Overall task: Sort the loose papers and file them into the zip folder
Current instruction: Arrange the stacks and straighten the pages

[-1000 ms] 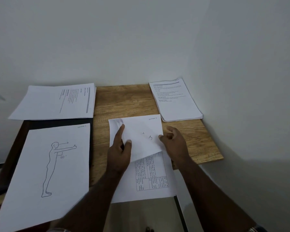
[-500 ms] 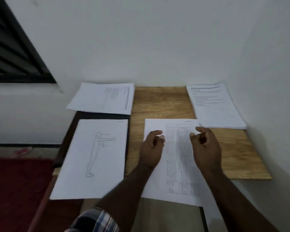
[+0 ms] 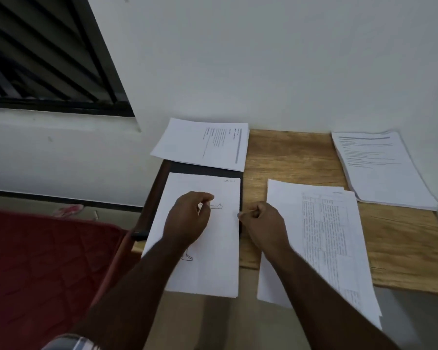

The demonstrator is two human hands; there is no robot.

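With the left hand [image 3: 187, 221] curled empty above the drawing [image 3: 213, 248], the right hand [image 3: 262, 219] pinching its edge should lift only the top sheet.

Both hands over figure-drawing sheet [image 3: 213, 238]; right hand [image 3: 262, 221] pinches its right edge.

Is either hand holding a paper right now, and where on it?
The right hand pinches the right edge of the figure drawing sheet, about halfway along it. The left hand hovers curled over that sheet; whether it holds anything cannot be told.
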